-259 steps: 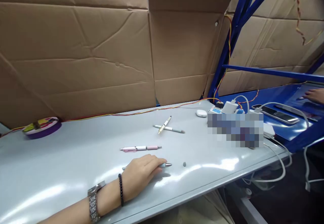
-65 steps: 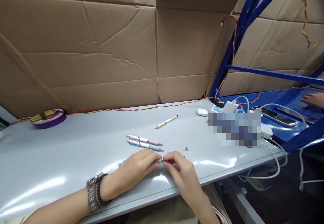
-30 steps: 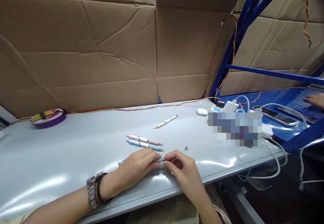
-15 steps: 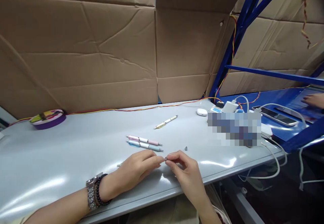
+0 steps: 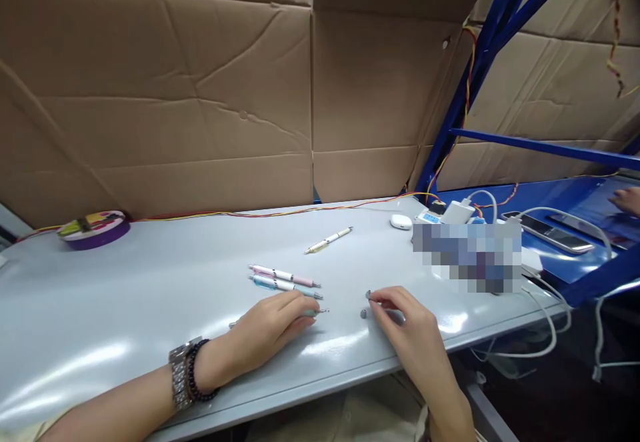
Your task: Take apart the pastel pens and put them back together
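My left hand [image 5: 275, 322] rests on the table, closed around a pen [image 5: 323, 311] whose thin metal tip sticks out past the fingers. Most of that pen is hidden, with its other end just showing at the wrist side. My right hand [image 5: 405, 319] has thumb and forefinger pinched at a small grey cone-like piece [image 5: 369, 294]. A second small grey piece [image 5: 363, 313] lies on the table just left of the thumb. Beyond my left hand lie a blue-and-white pen [image 5: 283, 285] and a pink-and-white pen [image 5: 285, 275], side by side. A cream-and-white pen [image 5: 329, 240] lies farther back.
A purple-sided round box [image 5: 95, 231] sits at the back left. White earbud case [image 5: 401, 222], chargers [image 5: 457, 212], cables and a blurred patch occupy the right. Cardboard [image 5: 240, 95] walls the back. Another person's hand [image 5: 625, 199] shows at far right, beyond a phone [image 5: 555, 234].
My right hand has moved right, away from the pen tip, to the small grey piece. A second grey piece now lies on the table. The left hand keeps its hold.
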Action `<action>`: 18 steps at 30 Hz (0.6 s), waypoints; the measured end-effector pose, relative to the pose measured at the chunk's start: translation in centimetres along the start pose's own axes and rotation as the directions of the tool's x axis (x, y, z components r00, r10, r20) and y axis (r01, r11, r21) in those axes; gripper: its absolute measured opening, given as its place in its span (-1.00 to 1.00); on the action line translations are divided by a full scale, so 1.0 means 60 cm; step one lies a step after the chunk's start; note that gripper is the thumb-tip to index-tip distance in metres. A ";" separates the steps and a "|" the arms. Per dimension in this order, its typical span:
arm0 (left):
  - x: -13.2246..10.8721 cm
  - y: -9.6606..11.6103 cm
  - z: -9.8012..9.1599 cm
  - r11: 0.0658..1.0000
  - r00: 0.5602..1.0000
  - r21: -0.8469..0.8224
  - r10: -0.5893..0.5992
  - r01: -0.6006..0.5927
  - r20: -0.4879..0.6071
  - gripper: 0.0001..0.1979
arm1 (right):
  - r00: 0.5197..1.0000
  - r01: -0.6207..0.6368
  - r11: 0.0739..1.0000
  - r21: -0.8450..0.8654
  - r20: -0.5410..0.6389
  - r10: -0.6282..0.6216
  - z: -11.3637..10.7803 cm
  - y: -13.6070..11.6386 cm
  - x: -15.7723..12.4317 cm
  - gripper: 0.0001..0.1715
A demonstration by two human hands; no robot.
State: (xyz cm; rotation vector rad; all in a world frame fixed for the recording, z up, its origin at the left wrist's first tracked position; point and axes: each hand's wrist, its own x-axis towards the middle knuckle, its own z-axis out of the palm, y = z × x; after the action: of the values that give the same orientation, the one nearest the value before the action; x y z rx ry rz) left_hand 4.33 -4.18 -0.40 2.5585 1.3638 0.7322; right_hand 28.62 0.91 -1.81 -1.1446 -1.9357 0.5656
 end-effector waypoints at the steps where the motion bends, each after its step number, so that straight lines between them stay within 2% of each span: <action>1: 0.000 0.000 0.000 1.000 1.000 -0.005 -0.010 0.010 0.001 -0.84 | 0.999 -0.012 1.000 -0.017 0.052 0.013 0.001 0.004 0.002 -0.87; 3: 0.001 -0.001 0.001 0.999 0.999 -0.011 -0.033 0.033 0.001 -0.85 | 0.994 -0.034 0.998 -0.045 0.106 0.039 0.006 0.008 0.004 -0.86; 7: 0.003 -0.002 0.001 0.998 0.998 0.009 -0.066 0.066 -0.014 -0.81 | 0.992 -0.073 0.994 -0.078 0.098 0.081 0.014 0.007 0.001 -0.76; 10: 0.009 -0.004 0.000 0.997 0.999 0.068 -0.047 0.049 -0.027 -0.77 | 0.987 -0.090 0.994 -0.059 0.126 0.097 0.004 0.007 -0.005 -0.72; 12: 0.013 -0.008 -0.002 0.992 0.999 0.124 -0.029 0.033 -0.037 -0.76 | 0.990 -0.092 0.993 -0.071 0.105 0.100 -0.013 0.009 -0.002 -0.72; 15: 0.019 -0.018 -0.004 0.982 0.999 0.188 -0.019 0.027 -0.046 -0.77 | 0.999 -0.027 0.982 -0.186 0.040 0.036 -0.044 0.008 0.032 -0.71; 18: 0.021 -0.029 -0.005 0.979 0.998 0.203 -0.018 0.030 -0.061 -0.82 | 0.988 0.126 0.921 -0.367 0.128 -0.084 -0.059 0.002 0.105 -0.72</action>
State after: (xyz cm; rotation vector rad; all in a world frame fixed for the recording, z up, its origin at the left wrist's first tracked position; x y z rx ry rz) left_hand 3.50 -2.19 -0.31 2.6885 1.5614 0.7028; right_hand 29.85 6.40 2.76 -1.2515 -2.2518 0.2049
